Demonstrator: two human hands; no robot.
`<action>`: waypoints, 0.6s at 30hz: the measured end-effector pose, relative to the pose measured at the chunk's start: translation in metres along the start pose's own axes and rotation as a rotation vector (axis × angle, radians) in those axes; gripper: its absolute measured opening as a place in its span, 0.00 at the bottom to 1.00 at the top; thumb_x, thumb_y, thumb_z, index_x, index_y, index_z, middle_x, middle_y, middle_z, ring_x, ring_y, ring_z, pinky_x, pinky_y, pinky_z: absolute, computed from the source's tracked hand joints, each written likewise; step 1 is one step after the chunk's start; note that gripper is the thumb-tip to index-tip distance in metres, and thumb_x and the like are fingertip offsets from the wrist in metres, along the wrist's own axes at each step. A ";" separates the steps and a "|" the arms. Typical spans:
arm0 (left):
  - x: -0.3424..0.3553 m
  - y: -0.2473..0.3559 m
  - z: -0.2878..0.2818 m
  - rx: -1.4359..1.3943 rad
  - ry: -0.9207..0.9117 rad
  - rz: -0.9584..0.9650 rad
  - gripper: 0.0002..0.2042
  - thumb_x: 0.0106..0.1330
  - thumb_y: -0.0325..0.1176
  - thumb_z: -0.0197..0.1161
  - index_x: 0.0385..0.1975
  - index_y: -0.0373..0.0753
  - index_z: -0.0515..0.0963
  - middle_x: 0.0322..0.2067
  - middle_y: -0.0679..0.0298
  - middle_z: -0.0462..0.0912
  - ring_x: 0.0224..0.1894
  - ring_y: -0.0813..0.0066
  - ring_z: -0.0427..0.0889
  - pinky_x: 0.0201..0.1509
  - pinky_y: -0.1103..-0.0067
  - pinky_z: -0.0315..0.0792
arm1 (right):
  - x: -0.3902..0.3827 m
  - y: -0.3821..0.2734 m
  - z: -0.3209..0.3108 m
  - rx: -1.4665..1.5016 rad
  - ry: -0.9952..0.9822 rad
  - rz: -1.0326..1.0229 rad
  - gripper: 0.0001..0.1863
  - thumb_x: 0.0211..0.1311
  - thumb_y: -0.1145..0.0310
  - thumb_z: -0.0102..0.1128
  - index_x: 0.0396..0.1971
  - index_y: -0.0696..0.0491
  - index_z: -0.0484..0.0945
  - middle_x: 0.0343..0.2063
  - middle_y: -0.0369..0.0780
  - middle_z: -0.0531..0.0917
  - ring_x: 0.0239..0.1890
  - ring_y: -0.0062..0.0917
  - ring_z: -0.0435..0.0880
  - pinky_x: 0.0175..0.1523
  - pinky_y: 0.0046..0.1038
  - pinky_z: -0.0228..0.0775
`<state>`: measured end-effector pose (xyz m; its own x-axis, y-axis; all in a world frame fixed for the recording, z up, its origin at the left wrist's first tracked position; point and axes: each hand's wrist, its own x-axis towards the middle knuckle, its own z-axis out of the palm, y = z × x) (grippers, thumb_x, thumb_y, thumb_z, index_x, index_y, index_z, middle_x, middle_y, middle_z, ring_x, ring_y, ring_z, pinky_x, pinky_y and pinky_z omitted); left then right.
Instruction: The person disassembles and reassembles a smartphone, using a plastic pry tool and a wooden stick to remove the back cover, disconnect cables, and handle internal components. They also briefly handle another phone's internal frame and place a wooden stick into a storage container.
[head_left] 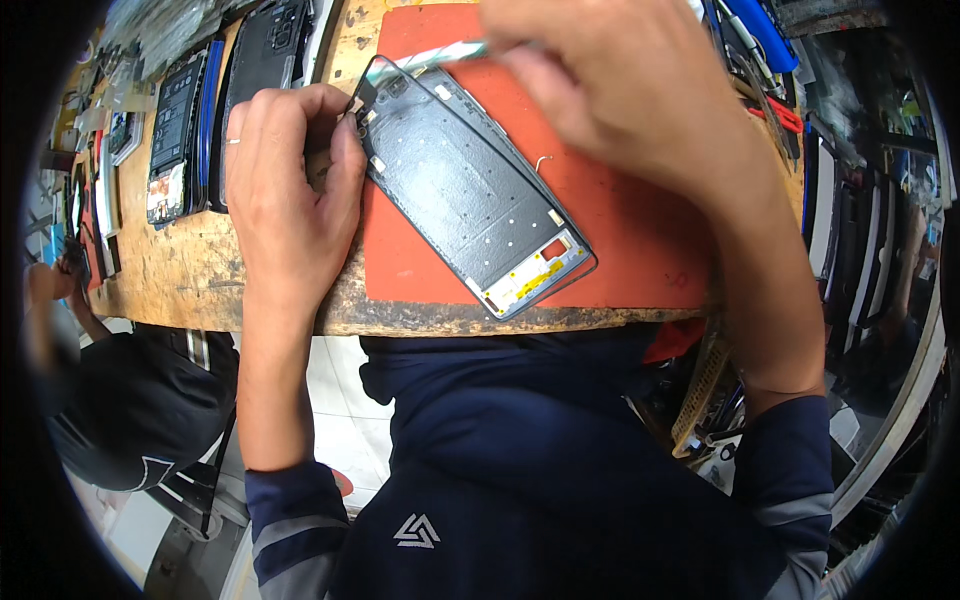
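Note:
A black phone frame (450, 190) lies at a slant on a red mat (640, 250), with a thin clear-centred rim along it and a yellow-marked lower end. My left hand (290, 180) grips the frame's upper left corner between thumb and fingers. My right hand (610, 90), slightly blurred, is closed on a white and green strip (456, 49) that reaches over the frame's top end; its fingertips are partly hidden.
Opened phones (175, 130) line the wooden bench (150, 290) at left, near plastic bags (140, 40). Tools (765, 105) and a blue object (760, 30) sit at upper right, flat panels (850, 240) at far right. A co-worker in black (130, 400) is at left.

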<state>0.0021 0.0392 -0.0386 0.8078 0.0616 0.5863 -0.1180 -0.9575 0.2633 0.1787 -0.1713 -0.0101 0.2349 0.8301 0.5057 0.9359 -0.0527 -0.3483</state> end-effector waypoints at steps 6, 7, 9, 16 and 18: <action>0.000 0.002 0.001 -0.003 -0.004 -0.019 0.12 0.60 0.16 0.71 0.41 0.34 0.81 0.36 0.58 0.82 0.38 0.58 0.80 0.44 0.67 0.74 | 0.001 -0.006 -0.007 0.078 0.007 0.046 0.09 0.63 0.75 0.66 0.42 0.56 0.87 0.32 0.49 0.88 0.35 0.48 0.89 0.40 0.42 0.80; 0.000 0.002 0.001 -0.005 -0.007 -0.022 0.11 0.60 0.16 0.71 0.41 0.34 0.81 0.35 0.58 0.82 0.37 0.58 0.80 0.43 0.67 0.74 | 0.001 -0.008 -0.005 0.051 -0.012 0.065 0.09 0.63 0.75 0.66 0.42 0.56 0.87 0.32 0.50 0.88 0.35 0.48 0.89 0.40 0.42 0.80; 0.000 0.003 0.000 -0.008 -0.024 -0.046 0.11 0.62 0.16 0.70 0.42 0.33 0.81 0.36 0.58 0.82 0.38 0.60 0.81 0.45 0.68 0.75 | 0.002 -0.008 -0.007 -0.008 -0.009 0.073 0.07 0.63 0.75 0.66 0.41 0.56 0.86 0.32 0.50 0.88 0.36 0.49 0.88 0.42 0.43 0.80; 0.000 0.003 0.001 -0.005 -0.010 -0.030 0.11 0.60 0.16 0.71 0.42 0.34 0.81 0.35 0.58 0.81 0.37 0.59 0.80 0.43 0.68 0.74 | 0.002 -0.009 -0.006 0.063 -0.103 0.107 0.09 0.64 0.74 0.65 0.43 0.55 0.86 0.36 0.51 0.88 0.39 0.50 0.88 0.44 0.44 0.80; 0.000 0.003 0.001 -0.014 -0.013 -0.033 0.11 0.60 0.16 0.71 0.42 0.34 0.81 0.35 0.58 0.81 0.37 0.59 0.80 0.43 0.68 0.74 | 0.002 -0.008 -0.006 0.035 -0.096 0.123 0.10 0.64 0.74 0.65 0.44 0.55 0.86 0.37 0.50 0.88 0.39 0.50 0.88 0.44 0.44 0.80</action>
<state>0.0024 0.0365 -0.0380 0.8188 0.0895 0.5671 -0.0991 -0.9509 0.2931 0.1737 -0.1721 -0.0018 0.3193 0.8678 0.3807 0.8917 -0.1391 -0.4307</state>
